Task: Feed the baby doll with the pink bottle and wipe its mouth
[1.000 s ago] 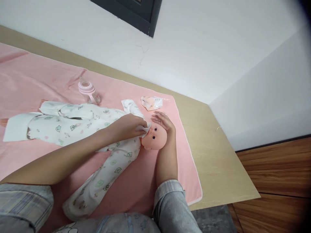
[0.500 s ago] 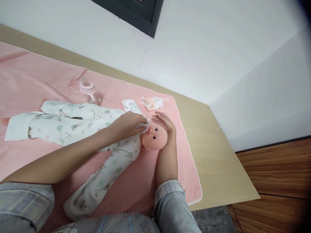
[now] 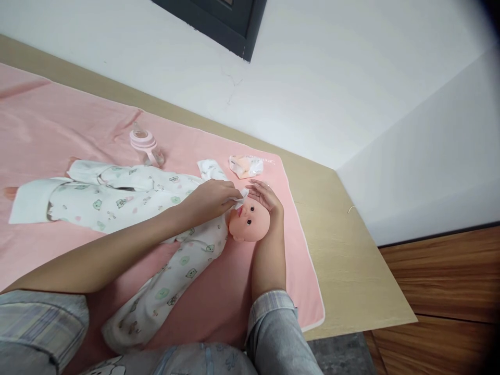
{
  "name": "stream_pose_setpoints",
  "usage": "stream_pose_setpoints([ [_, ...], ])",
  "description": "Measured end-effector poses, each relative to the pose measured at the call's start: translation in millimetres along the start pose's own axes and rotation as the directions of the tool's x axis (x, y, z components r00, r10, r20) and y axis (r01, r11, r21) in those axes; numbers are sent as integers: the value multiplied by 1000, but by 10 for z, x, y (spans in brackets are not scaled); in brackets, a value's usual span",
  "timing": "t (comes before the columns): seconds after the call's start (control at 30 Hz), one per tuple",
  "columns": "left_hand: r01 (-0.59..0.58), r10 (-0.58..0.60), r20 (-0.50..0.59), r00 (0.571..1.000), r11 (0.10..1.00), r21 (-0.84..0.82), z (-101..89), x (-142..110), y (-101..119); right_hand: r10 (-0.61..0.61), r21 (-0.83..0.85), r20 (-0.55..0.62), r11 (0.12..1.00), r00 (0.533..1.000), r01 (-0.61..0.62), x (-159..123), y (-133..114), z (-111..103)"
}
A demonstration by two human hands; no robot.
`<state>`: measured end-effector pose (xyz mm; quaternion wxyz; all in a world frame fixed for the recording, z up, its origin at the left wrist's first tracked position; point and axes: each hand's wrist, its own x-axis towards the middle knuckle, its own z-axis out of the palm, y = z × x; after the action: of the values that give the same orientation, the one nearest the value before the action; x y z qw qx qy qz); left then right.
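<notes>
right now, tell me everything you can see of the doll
The doll lies face up on the pink mat, its smooth, bald, plastic-looking head to the right, eyes dark, mouth reddish. It wears a white, soft-looking outfit printed with small green and pink figures; feet show past the leg cuffs, one sleeve stretches toward the wearer. The right hand curves round the head's far side; the left hand holds a white wipe by the mouth, contact unclear.

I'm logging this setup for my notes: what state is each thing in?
Left hand: closed on white cloth
White cloth: bunched up
Right hand: open, curved beside the doll's head
Doll: lying face up, dressed, eyes open
Bottle: pink collar fitted
Packet: crumpled; open or sealed, unclear
Blanket: spread out, creased
Sleeves: rolled up
</notes>
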<state>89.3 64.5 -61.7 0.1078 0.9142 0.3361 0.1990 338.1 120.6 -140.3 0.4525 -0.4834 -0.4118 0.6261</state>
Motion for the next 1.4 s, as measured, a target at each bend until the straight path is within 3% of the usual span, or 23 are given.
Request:
stream_pose_setpoints([
  [0.27,63,-65,-24,998,994,-89,-48,-36,43,-3,4,3,1000,1000,3,-4,-2,1],
  [0.47,-24,26,7,1000,978,-209,-80,-74,79,0,-7,-9,1000,1000,0,-4,-3,2],
  [0.77,14,6,116,993,986,-168,-37,-74,79,-9,-18,-8,1000,1000,9,6,12,-9],
  [1.13,16,-12,25,1000,985,-169,43,-62,50,-9,-9,-1,1000,1000,9,25,22,-12],
  [1.4,65,-50,104,993,987,-146,-159,-62,103,-7,-1,7,1000,1000,7,12,4,1],
])
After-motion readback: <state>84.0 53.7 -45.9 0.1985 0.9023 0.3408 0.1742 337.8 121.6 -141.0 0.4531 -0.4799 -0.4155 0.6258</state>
